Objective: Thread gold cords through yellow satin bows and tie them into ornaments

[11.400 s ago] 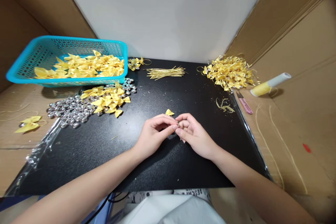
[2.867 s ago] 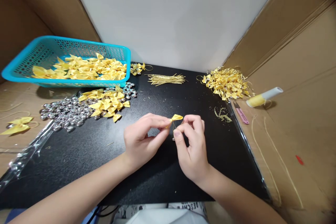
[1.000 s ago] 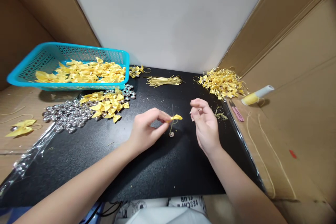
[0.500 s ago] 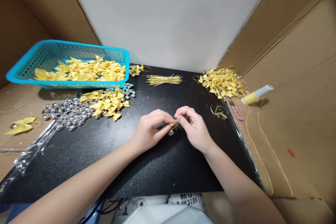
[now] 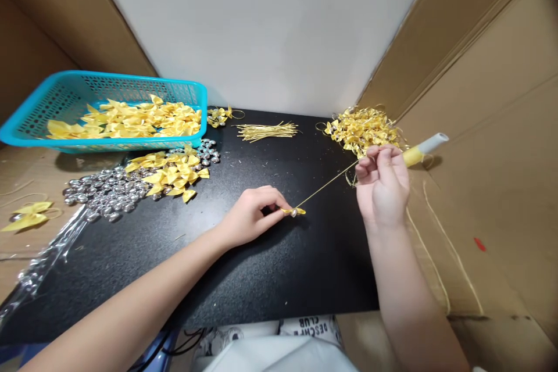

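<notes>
Left hand [image 5: 250, 218] and right hand [image 5: 384, 186] are holding gold cord [image 5: 326, 188] taut from a yellow bow [image 5: 301, 211].
The left is pinching the bow over a black table [image 5: 322, 273], silver bead [image 5: 294, 213] against it; the right, fingers curled, is pinching the cord's far end. Tightening seems in hand, next calling for a steady pinch; gold strands [image 5: 268, 131] are lying beyond.

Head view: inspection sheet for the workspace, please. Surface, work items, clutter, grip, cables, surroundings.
Surface: black tabletop, flecked with scraps.
Work items: yellow bow, silver bead, straight gold cord; blue basket of bows at left.
Clutter: small gold scrap near left forearm.
Grip: left hand pinches bow; right hand holds cord.
Cables: black cables below table edge.
Surroundings: cardboard both sides, pale wall behind.
</notes>
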A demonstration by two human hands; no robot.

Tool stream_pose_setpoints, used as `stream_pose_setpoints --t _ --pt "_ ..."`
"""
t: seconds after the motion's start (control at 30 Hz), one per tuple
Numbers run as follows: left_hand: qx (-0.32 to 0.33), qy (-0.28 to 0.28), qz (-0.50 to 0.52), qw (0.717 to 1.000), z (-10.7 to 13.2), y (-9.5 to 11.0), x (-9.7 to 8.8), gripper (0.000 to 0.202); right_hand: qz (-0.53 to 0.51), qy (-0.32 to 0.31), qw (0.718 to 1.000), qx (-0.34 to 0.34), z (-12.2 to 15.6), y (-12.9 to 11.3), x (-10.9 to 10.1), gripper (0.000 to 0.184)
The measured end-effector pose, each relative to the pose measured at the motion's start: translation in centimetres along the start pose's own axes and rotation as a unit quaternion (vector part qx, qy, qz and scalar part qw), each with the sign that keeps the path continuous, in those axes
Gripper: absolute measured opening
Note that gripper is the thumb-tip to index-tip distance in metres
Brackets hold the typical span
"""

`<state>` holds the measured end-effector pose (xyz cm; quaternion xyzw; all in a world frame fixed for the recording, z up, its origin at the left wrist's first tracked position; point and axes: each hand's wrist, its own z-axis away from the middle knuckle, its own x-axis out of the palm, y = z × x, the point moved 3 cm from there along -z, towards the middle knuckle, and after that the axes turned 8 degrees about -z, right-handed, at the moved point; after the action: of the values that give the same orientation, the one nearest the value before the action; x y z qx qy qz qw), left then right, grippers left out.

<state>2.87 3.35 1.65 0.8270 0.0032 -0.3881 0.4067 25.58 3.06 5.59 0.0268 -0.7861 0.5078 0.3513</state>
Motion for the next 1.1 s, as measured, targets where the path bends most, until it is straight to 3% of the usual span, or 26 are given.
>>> stream_pose_setpoints --t 0.1,0.17,0.33,0.5,0.57,0.7,0.9,0.97,1.1 --pt "-0.071 -0.018 0.050 0.996 0.1 -0.4 0.4 0.013 -0.006 -0.011 1.000 0.007 0.3 0.5 0.2 0.020" --pt "-0.127 -0.020 0.148 0.981 0.3 -0.7 0.8 0.013 -0.013 -0.017 1.000 0.016 0.5 0.9 0.3 0.020" --pt "-0.198 -0.016 0.409 0.891 0.5 -0.7 2.1 0.021 -0.020 -0.011 0.999 0.025 0.3 1.6 0.2 0.021" --pt "-0.250 0.008 0.481 0.841 0.6 -0.6 3.0 0.025 -0.015 0.005 0.999 0.028 0.2 2.0 -0.1 0.022" --pt "-0.256 0.017 0.470 0.845 0.7 -0.7 3.0 0.024 -0.019 -0.010 0.999 0.036 0.4 2.1 0.1 0.022" --pt "-0.241 0.025 0.403 0.882 0.7 -0.8 2.7 0.024 -0.031 -0.057 0.996 0.063 0.6 1.8 1.0 0.022" --pt "-0.165 0.008 0.340 0.926 0.8 0.4 2.1 0.017 -0.028 -0.103 0.990 0.093 -0.1 0.0 3.5 0.020" --pt "-0.161 -0.001 0.359 0.919 0.9 0.6 2.1 0.016 -0.022 -0.131 0.987 0.089 0.1 -0.7 4.8 0.018" --pt "-0.191 -0.032 0.443 0.875 1.0 0.3 2.6 0.018 0.010 -0.159 0.985 0.069 0.6 -1.1 6.7 0.015"
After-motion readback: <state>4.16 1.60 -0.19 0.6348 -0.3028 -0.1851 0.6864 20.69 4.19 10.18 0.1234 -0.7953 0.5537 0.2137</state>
